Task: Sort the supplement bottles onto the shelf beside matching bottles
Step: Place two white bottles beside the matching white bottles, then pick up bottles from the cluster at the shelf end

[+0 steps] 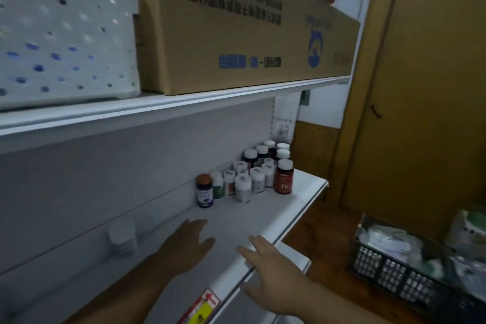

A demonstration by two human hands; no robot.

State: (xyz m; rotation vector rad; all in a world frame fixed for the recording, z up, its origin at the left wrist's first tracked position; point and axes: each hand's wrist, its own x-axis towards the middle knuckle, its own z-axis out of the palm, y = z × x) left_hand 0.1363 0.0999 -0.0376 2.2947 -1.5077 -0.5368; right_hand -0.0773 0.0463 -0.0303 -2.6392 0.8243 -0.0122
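Note:
Several supplement bottles stand grouped at the far right end of the white shelf (263, 218): a dark blue bottle with an orange cap (204, 190), white bottles (243, 188), and a red-brown bottle marked Fe (284, 177). A lone white bottle (123, 239) stands further left against the back panel. My left hand (188, 244) hovers flat over the shelf, fingers straight, holding nothing. My right hand (271, 268) lies over the shelf's front edge with fingers spread, also empty.
Above, an upper shelf carries a white perforated basket (65, 34) and a long cardboard box (236, 23). A red and yellow price tag (201, 308) sticks on the shelf rim. A black crate (394, 271) with packets sits on the wooden floor at right, beside a brown door.

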